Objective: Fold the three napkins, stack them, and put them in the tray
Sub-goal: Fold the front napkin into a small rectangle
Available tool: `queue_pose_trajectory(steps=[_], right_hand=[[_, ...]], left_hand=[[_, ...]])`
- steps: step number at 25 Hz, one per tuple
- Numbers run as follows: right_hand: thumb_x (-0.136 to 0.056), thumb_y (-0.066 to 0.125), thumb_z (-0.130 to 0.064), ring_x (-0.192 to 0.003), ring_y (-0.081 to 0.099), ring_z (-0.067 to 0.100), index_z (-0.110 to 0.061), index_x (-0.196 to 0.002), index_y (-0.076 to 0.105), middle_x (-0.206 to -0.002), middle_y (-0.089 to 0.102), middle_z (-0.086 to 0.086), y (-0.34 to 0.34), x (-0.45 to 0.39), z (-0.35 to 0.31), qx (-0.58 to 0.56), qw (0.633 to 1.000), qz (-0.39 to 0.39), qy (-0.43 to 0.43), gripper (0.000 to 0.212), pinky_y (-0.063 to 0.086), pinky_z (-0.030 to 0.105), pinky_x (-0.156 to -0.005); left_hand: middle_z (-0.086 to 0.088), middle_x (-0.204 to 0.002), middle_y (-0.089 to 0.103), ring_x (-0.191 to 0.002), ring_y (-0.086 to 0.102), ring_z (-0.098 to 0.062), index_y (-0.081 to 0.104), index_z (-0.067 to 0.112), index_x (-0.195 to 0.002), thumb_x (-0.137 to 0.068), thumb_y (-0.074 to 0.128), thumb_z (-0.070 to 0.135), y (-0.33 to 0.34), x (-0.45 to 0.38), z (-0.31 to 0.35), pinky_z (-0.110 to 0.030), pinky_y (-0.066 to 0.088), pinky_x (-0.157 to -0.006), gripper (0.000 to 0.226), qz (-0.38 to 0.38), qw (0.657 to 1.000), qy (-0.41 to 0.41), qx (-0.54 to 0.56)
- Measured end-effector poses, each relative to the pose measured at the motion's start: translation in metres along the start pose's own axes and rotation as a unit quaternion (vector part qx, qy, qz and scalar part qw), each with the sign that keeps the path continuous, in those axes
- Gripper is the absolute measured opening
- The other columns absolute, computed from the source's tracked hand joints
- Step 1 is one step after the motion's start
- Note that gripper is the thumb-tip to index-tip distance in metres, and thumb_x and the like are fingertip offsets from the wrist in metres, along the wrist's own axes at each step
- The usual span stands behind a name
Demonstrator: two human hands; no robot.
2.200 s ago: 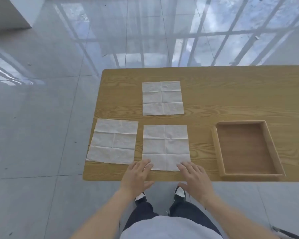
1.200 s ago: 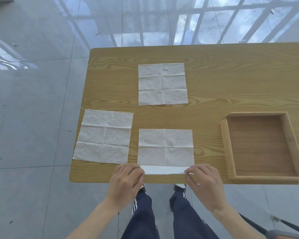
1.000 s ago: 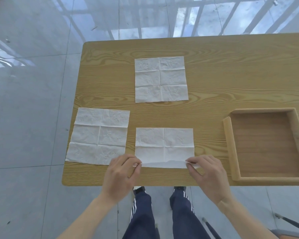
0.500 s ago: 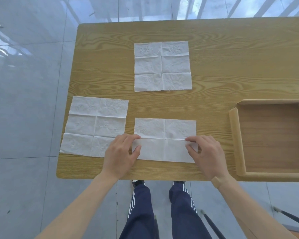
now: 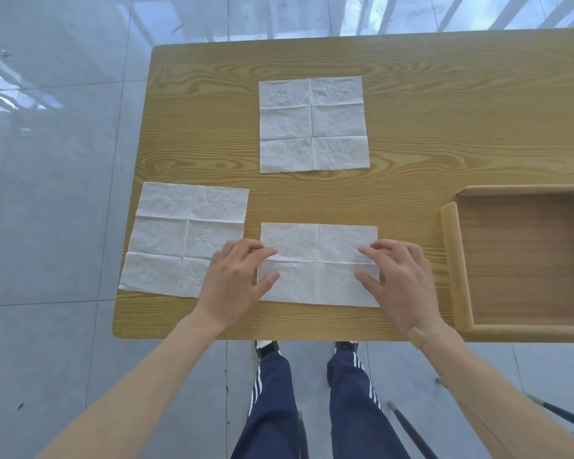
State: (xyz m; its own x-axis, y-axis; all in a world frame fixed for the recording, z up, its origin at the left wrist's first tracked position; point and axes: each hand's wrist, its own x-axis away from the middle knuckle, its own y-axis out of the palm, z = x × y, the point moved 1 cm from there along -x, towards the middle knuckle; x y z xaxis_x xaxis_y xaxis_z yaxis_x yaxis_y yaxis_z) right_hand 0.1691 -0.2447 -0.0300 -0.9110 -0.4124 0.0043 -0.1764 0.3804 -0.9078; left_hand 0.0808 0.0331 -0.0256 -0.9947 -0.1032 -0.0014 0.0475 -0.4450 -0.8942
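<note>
Three white napkins lie on the wooden table [image 5: 444, 111]. The far napkin [image 5: 314, 124] and the left napkin [image 5: 179, 233] are spread flat and unfolded. The near middle napkin [image 5: 318, 283] has its near part folded up and away over the rest, and a strip of the far part still shows. My left hand [image 5: 236, 279] holds the flap's left corner. At the flap's right corner my right hand [image 5: 398, 276] does the same, with fingertips on the flap's edge. The wooden tray [image 5: 456, 266] stands to the right with nothing in it.
The table's near edge runs just below my hands, and its left edge lies beside the left napkin. Glossy grey floor tiles surround the table. My legs and shoes show under the near edge. Thin dark rods [image 5: 408, 429] stand at the lower right.
Both hands took the middle napkin's near edge and carried it away from me, folding it over. The flap's edge has gone farther up the napkin. The camera tilted down.
</note>
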Motion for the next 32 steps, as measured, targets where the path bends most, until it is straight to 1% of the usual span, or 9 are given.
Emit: queue_pose_trajectory(steps=[3,9,13,16,20,24,28,32], right_hand=[[-0.081,0.079,-0.029,-0.109,0.053,0.032,-0.022,-0.108,0.076,-0.113,0.066,0.001,-0.002,-0.004,0.002,0.010,1.000,-0.019,0.004,0.028,0.045,0.048,-0.085],[-0.082,0.078,-0.030,-0.103,0.054,0.026,-0.025,-0.095,0.077,-0.103,0.067,-0.004,-0.003,-0.004,0.002,-0.002,1.000,-0.022,0.001,0.014,0.042,0.042,-0.081],[-0.081,0.079,-0.028,-0.100,0.054,0.024,-0.025,-0.087,0.077,-0.097,0.067,-0.006,-0.005,-0.007,0.000,-0.024,0.999,-0.028,0.012,0.006,0.042,0.041,-0.080],[-0.081,0.080,-0.025,-0.097,0.054,0.023,-0.025,-0.081,0.075,-0.093,0.066,-0.007,-0.009,-0.010,-0.002,-0.033,0.998,-0.041,0.021,0.005,0.044,0.042,-0.080],[-0.082,0.078,-0.022,-0.094,0.053,0.021,-0.024,-0.080,0.072,-0.085,0.059,-0.013,-0.013,-0.014,-0.003,-0.041,0.997,-0.067,0.028,0.006,0.044,0.041,-0.080],[-0.084,0.077,-0.021,-0.089,0.046,0.014,-0.024,-0.081,0.071,-0.082,0.053,-0.017,-0.015,-0.017,-0.005,-0.047,0.996,-0.075,0.021,0.006,0.045,0.041,-0.078],[-0.086,0.074,-0.023,-0.092,0.052,0.017,-0.025,-0.083,0.069,-0.084,0.059,-0.017,-0.018,-0.017,-0.004,-0.043,0.996,-0.079,0.007,0.006,0.042,0.039,-0.077],[-0.086,0.074,-0.021,-0.092,0.055,0.021,-0.025,-0.083,0.068,-0.087,0.066,-0.013,-0.026,-0.019,-0.003,-0.044,0.997,-0.060,-0.009,0.007,0.043,0.041,-0.075]], left_hand=[[0.000,-0.110,0.065,-0.101,0.059,-0.025,0.072,0.019,-0.112,-0.084,0.076,0.033,-0.003,-0.012,-0.004,-0.043,0.045,-0.085,0.031,-0.024,0.999,0.016,-0.034],[0.003,-0.102,0.065,-0.095,0.060,-0.023,0.075,0.021,-0.100,-0.081,0.079,0.030,-0.005,-0.016,-0.005,-0.040,0.043,-0.081,0.021,-0.042,0.998,0.015,-0.033],[0.003,-0.101,0.064,-0.097,0.060,-0.021,0.074,0.019,-0.094,-0.084,0.077,0.025,-0.006,-0.018,-0.002,-0.040,0.043,-0.084,0.011,-0.058,0.998,-0.002,-0.008],[0.006,-0.100,0.061,-0.096,0.057,-0.018,0.072,0.020,-0.093,-0.087,0.073,0.026,-0.007,-0.021,0.000,-0.036,0.038,-0.087,0.008,-0.069,0.997,-0.018,0.005],[0.011,-0.097,0.054,-0.095,0.052,-0.014,0.069,0.024,-0.101,-0.088,0.070,0.028,-0.009,-0.027,0.002,-0.034,0.035,-0.087,0.013,-0.090,0.995,-0.037,0.016],[0.010,-0.094,0.055,-0.094,0.055,-0.015,0.069,0.022,-0.093,-0.089,0.069,0.026,-0.012,-0.031,0.003,-0.035,0.037,-0.088,0.005,-0.098,0.995,-0.020,-0.003],[0.008,-0.092,0.058,-0.092,0.056,-0.017,0.068,0.021,-0.088,-0.090,0.068,0.024,-0.013,-0.032,0.004,-0.037,0.039,-0.087,0.004,-0.098,0.995,0.000,-0.007],[0.004,-0.093,0.063,-0.091,0.059,-0.020,0.069,0.018,-0.087,-0.087,0.071,0.019,-0.025,-0.034,0.007,-0.039,0.041,-0.087,0.002,-0.063,0.998,0.027,0.010]])
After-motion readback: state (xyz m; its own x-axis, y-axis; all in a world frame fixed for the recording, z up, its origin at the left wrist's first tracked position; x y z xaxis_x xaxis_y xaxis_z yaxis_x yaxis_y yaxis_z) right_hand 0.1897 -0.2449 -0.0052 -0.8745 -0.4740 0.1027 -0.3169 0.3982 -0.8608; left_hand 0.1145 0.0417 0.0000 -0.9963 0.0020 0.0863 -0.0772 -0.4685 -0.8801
